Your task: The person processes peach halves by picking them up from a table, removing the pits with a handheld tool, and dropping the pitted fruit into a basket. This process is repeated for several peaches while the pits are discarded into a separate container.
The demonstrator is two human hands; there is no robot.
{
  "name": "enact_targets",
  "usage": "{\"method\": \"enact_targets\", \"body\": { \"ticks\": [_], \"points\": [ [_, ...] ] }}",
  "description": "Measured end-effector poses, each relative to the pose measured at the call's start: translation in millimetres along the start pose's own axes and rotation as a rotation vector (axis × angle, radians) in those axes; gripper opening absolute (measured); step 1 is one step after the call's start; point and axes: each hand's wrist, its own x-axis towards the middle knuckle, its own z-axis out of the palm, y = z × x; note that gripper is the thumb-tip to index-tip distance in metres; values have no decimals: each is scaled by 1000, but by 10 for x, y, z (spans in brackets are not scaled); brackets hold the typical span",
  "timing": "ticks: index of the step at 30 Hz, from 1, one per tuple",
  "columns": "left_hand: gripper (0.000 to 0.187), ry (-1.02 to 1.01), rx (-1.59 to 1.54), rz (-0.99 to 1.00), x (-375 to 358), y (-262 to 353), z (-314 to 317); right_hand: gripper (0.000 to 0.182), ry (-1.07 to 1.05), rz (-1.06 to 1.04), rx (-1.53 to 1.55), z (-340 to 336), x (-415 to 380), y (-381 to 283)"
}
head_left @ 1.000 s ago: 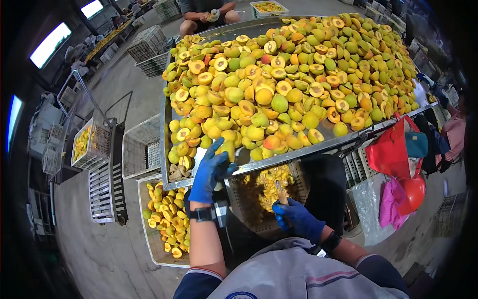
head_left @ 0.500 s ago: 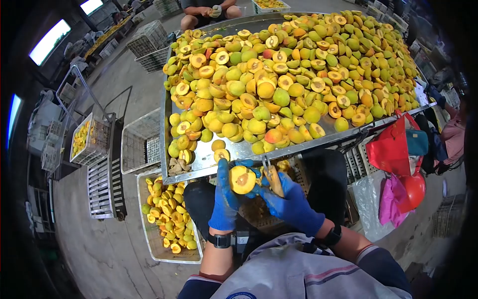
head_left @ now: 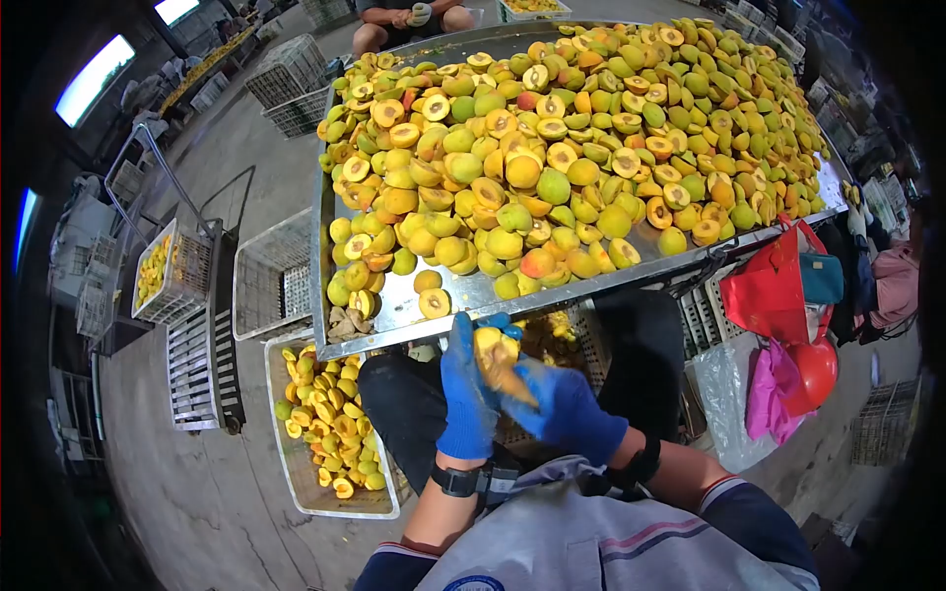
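Observation:
My left hand (head_left: 465,394), in a blue glove, is closed around a yellow peach half (head_left: 490,345) just off the front edge of the metal table. In my right hand (head_left: 570,409), also blue-gloved, is a pitting tool with a wooden handle (head_left: 514,384). The tool lies against the peach half, and its metal end is hidden there. Both hands are close together above my lap. On the metal table (head_left: 394,317) a large heap of halved peaches (head_left: 552,187) is spread, with a cut half (head_left: 435,302) near the front edge.
A crate (head_left: 379,507) of peach halves stands on the floor at left, below another crate (head_left: 258,261). Further left is a slatted trolley (head_left: 202,374). A red bag (head_left: 767,295) hangs at right. Another person (head_left: 414,18) sits beyond the table.
The pitting tool has come down from beside the peach half onto it. My right hand has turned and moved left. The peach half is tilted, its cut face no longer toward me.

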Motion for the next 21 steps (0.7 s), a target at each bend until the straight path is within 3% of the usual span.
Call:
{"method": "enact_targets", "body": {
  "ticks": [1, 2, 3, 5, 6, 9, 14, 17, 19, 21],
  "points": [
    [39, 28, 56, 123, -20, 57, 67, 32, -103, 52, 77, -87, -3, -149],
    [41, -3, 47, 52, -57, 160, 131, 33, -205, 101, 155, -127, 1, -232],
    [43, -33, 41, -19, -99, 279, 194, 33, -206, 100, 157, -121, -14, -227],
    [49, -111, 118, 52, -60, 281, 72, 32, -261, 216, 164, -130, -56, -190],
    [48, -149, -112, -21, 13, 281, 44, 33, -211, 350, 203, -190, -25, -223],
    [47, -103, -99, 51, 6, 237, 33, 34, -177, 403, 159, -114, -46, -43],
    [39, -71, 21, 43, -122, 257, 121, 36, -203, 410, 143, -61, -33, -52],
    [43, -32, 59, 86, -90, 169, 39, 36, -231, 416, 77, -34, -47, -43],
    [42, -24, 112, 124, -109, 144, 63, 39, -174, 300, 15, 20, -97, 0],
    [41, -15, 164, 164, -103, 116, 34, 40, -204, 317, 16, -11, -97, -20]
  ]
}}
